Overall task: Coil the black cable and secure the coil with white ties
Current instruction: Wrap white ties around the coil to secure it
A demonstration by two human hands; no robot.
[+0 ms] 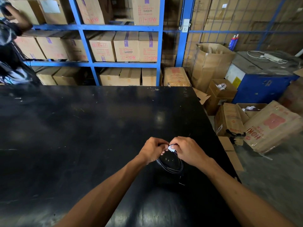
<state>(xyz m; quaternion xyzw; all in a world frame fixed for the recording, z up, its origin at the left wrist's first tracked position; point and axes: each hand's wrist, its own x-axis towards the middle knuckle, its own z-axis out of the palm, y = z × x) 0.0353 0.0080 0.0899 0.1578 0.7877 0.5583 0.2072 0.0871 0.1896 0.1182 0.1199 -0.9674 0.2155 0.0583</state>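
Observation:
The black cable [170, 168] hangs as a round coil of several loops just above the black table [82, 136]. My left hand [153, 149] pinches the coil's top from the left. My right hand [186, 150] grips the same spot from the right. Between the fingertips of both hands a white tie [171, 147] sits against the top of the coil. My fingers hide how far the tie goes around the loops. A short loose cable end [181, 181] trails below the coil near the table.
The table's right edge runs close beside my right arm. Open cardboard boxes [229, 122] lie on the floor to the right. Blue shelving [114, 63] with cartons stands behind the table. Another person [11, 46] stands at the far left.

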